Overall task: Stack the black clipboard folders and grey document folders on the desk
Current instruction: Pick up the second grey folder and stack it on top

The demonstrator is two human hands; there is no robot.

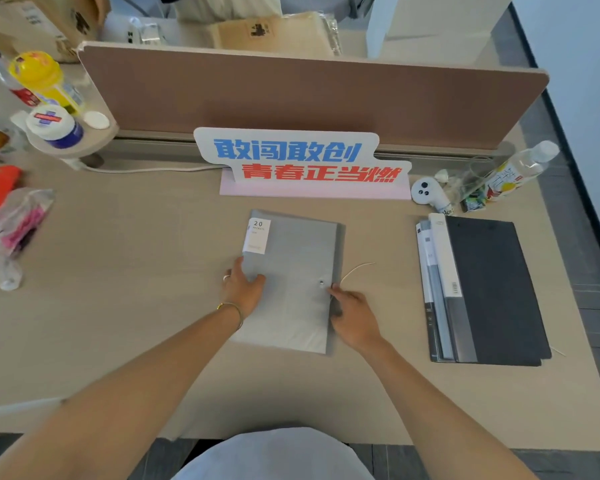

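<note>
Looks like squaring-up time: left hand (245, 289) flat and right hand (352, 311) pinching the edge of the flat grey plastic document folder (291, 282) mid-table (118, 271), so next it probably goes onto the black clipboard folder stack (492, 289) at right.

On the standing sign (302, 161), "敢闯敢创" is printed in blue and "青春正当燃" in red beneath it. The number "20" is printed on the white label (256, 236) of the grey folder (291, 282); the smaller print below cannot be read.
</note>
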